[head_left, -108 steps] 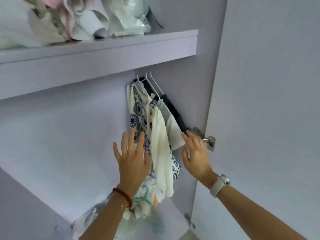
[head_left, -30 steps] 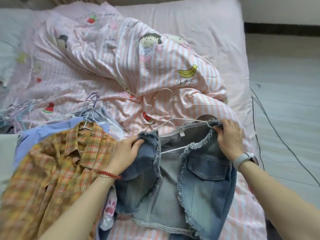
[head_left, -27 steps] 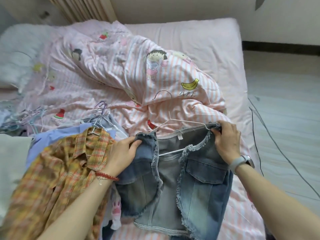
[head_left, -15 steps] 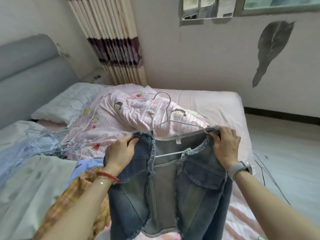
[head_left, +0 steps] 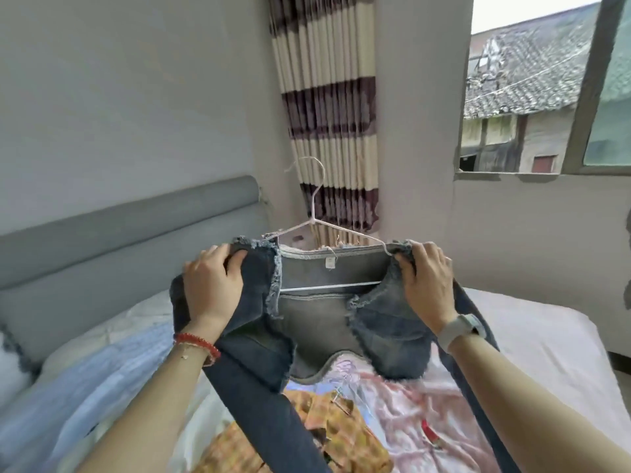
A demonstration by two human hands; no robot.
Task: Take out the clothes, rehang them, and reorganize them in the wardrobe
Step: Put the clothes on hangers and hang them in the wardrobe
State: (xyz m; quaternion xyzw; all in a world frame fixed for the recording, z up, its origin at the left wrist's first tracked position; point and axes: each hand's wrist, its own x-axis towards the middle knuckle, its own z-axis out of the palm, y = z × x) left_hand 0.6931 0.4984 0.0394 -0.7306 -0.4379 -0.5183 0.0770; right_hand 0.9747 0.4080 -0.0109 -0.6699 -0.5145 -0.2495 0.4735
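Both hands, left hand [head_left: 213,281] and right hand [head_left: 425,279], gripped denim jacket [head_left: 327,312] shoulders; hanger [head_left: 319,230] bar ran between them, hook upward.

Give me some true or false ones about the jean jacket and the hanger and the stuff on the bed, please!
1. Both hands hold the denim jacket up by its shoulders. True: the left hand and the right hand each grip one.
2. The jacket is on a white wire hanger. True.
3. The jacket lies flat on the bed. False: it is lifted above the bed.
4. The plaid shirt is in the right hand. False: it lies on the bed below the jacket.
5. The striped curtain hangs behind the hanger's hook. True.
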